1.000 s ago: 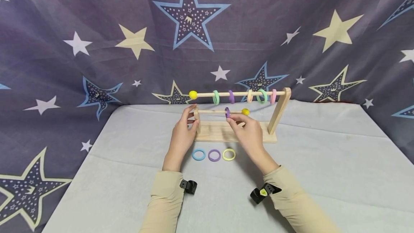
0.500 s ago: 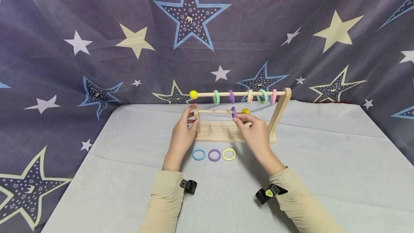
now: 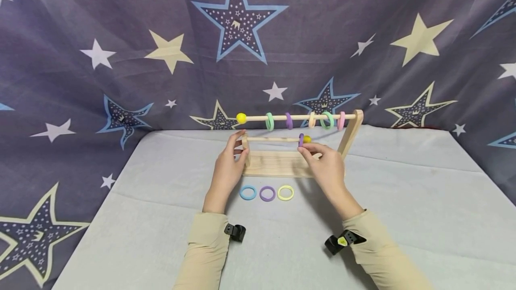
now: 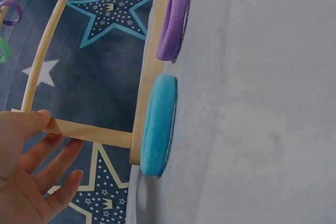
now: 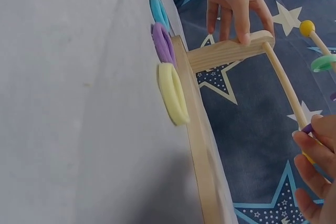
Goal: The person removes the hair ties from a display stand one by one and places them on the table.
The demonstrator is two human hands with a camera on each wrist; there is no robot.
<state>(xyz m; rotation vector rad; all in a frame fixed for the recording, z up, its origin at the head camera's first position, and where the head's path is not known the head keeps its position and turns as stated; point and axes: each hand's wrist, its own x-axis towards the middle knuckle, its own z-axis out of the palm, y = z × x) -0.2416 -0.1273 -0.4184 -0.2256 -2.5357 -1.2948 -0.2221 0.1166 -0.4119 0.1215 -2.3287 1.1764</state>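
My right hand (image 3: 328, 169) pinches a purple hair tie (image 3: 301, 140) between thumb and forefinger. That hair tie is around the lower rod (image 3: 270, 139) of a wooden rack, right by the yellow ball (image 3: 308, 139) at the rod's free end. With thumb on one side and fingers on the other, my left hand (image 3: 229, 167) grips the rack's short post (image 4: 94, 132). On the table before the rack lie a blue hair tie (image 3: 247, 192), a second purple hair tie (image 3: 267, 193) and a yellow hair tie (image 3: 285, 193), side by side.
Above runs the upper rod (image 3: 255, 118), bearing several hair ties in green, purple, peach and pink. It joins a tall post (image 3: 351, 131) at right and ends in a yellow ball (image 3: 241, 118) at left. A star-patterned curtain (image 3: 274, 70) hangs behind the grey-covered table (image 3: 403, 200).
My right hand has slid the purple hair tie rightward along the lower rod, from past its middle to the yellow ball. The left hand has stayed on the short post.
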